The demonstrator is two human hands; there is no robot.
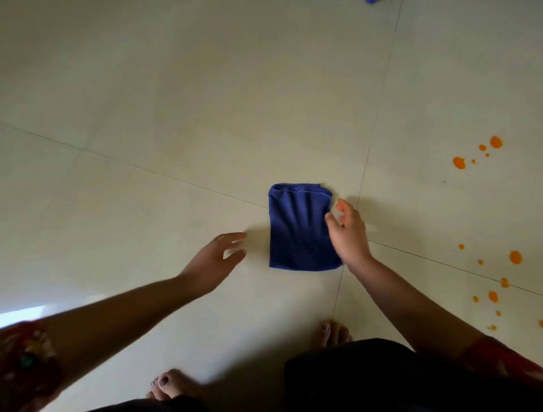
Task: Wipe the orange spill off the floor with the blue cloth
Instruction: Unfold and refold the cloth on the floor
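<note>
A folded blue cloth (299, 228) lies flat on the cream tiled floor (176, 117), near the middle of the view. My right hand (348, 235) hovers over the cloth's right edge with fingers spread, holding nothing. To the cloth's left, my left hand (219, 258) is open and apart from it. Orange spill drops lie scattered at the right: one cluster (459, 162) further away and another (515, 257) closer to me.
My bare feet (335, 333) (170, 383) stand on the tiles at the bottom. Thin grout lines cross under the cloth. A small blue object (370, 1) shows at the top edge.
</note>
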